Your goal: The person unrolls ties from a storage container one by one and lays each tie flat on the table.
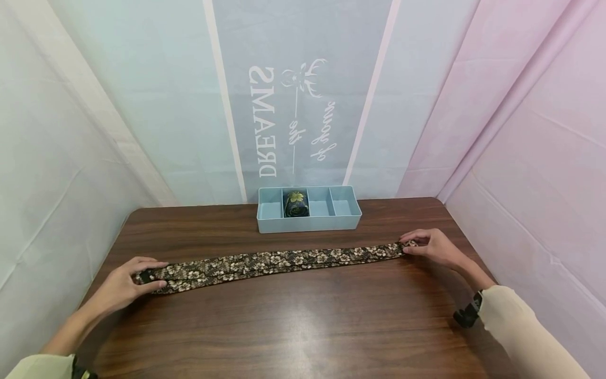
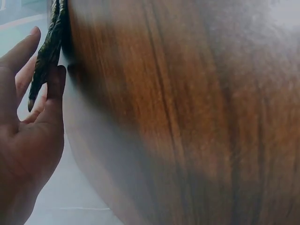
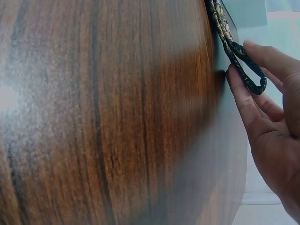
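Observation:
A black necktie (image 1: 284, 261) with cream and brown flowers stretches across the wooden table, doubled lengthwise. Its broad end lies at the left, where my left hand (image 1: 124, 281) holds it between thumb and fingers. In the left wrist view the tie's end (image 2: 47, 56) sits inside the grip of the left hand (image 2: 28, 122). At the narrower right end, my right hand (image 1: 437, 247) pinches the tie. Seen from the right wrist, that end is a folded loop (image 3: 246, 68) between the thumb and fingers of the right hand (image 3: 276, 117).
Behind the tie, against the back curtain (image 1: 303, 131), stands a light blue box (image 1: 307, 225) with several compartments. A rolled dark fabric piece with a yellow flower (image 1: 296, 203) fills its second compartment from the left. Pale curtains also border both sides of the table (image 1: 293, 316).

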`<state>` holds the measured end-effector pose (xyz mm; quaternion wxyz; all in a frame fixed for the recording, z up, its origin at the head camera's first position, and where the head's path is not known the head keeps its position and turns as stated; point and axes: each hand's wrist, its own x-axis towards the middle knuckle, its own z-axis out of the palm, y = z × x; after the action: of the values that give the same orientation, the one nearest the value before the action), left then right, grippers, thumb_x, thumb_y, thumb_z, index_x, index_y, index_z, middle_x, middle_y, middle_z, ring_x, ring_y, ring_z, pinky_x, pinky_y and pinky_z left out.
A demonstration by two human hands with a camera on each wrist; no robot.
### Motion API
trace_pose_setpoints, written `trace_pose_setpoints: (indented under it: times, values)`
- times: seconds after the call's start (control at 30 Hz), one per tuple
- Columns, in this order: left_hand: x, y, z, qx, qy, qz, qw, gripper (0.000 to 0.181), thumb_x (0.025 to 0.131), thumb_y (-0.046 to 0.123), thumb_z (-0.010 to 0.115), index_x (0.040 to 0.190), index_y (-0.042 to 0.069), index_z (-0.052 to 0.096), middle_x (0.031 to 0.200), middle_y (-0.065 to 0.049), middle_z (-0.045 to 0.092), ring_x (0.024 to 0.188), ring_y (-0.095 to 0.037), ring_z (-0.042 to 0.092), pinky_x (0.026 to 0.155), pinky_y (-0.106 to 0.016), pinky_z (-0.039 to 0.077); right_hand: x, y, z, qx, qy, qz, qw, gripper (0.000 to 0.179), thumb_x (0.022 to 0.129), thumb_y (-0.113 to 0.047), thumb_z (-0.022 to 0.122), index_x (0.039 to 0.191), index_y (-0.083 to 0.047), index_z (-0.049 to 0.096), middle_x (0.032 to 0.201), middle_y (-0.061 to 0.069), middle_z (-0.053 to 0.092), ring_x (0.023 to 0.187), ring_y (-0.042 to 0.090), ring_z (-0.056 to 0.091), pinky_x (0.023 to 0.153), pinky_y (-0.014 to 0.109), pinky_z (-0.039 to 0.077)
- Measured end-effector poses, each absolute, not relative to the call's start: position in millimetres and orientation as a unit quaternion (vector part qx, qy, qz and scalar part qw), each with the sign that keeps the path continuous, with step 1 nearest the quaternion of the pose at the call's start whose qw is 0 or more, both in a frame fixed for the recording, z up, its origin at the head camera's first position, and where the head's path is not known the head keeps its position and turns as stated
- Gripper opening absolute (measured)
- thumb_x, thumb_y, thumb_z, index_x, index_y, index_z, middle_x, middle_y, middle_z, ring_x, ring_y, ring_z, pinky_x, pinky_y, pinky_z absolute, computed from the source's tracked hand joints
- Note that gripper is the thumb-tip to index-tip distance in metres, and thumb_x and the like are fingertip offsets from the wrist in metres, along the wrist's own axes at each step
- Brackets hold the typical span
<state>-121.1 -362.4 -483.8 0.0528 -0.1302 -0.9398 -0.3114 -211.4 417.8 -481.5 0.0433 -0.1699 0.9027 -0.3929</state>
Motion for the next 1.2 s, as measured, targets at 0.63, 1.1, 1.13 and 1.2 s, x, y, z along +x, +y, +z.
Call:
trace_pose_setpoints:
  times: [0.63,1.1,1.13,1.2]
  values:
    - [-125,-359,-484,-0.106,-0.941,-0.32,0.028,0.038,0.092,0.025,0.085,0.125,0.007,0.079,0.129,-0.033,0.068,0.051,-0.011,0.054,0.056,-0.024,0.042,-208,416,-472,-0.135,0.914,-0.38,0.045,0.029,0.092,-0.025,0.086,0.116,-0.01,0.081,0.118,0.013,0.079,0.108,0.004,0.071,0.083,0.013,0.056]
    - [-136,-359,-475,-0.098,-0.934,-0.337,0.06,0.036,0.088,0.023,0.089,0.12,0.008,0.081,0.134,-0.04,0.062,0.123,-0.061,0.057,0.066,-0.015,0.037,-210,420,-466,-0.131,0.923,-0.361,0.031,0.028,0.093,-0.024,0.085,0.116,-0.01,0.082,0.118,0.013,0.078,0.11,-0.003,0.067,0.087,0.007,0.051]
    - [-137,-359,-474,-0.098,-0.934,-0.338,0.059,0.037,0.088,0.023,0.089,0.12,0.007,0.081,0.135,-0.041,0.061,0.124,-0.061,0.057,0.065,-0.017,0.038,-211,420,-465,-0.133,0.922,-0.362,0.029,0.027,0.092,-0.024,0.085,0.115,-0.009,0.082,0.118,0.014,0.078,0.109,-0.005,0.066,0.088,0.006,0.051]
    - [-138,-359,-473,-0.096,-0.932,-0.345,0.057,0.038,0.089,0.024,0.088,0.122,0.007,0.08,0.136,-0.042,0.059,0.125,-0.063,0.055,0.056,-0.021,0.041,-212,421,-462,-0.137,0.922,-0.361,0.022,0.026,0.092,-0.023,0.086,0.114,-0.009,0.082,0.117,0.014,0.078,0.108,-0.007,0.066,0.088,0.005,0.05]
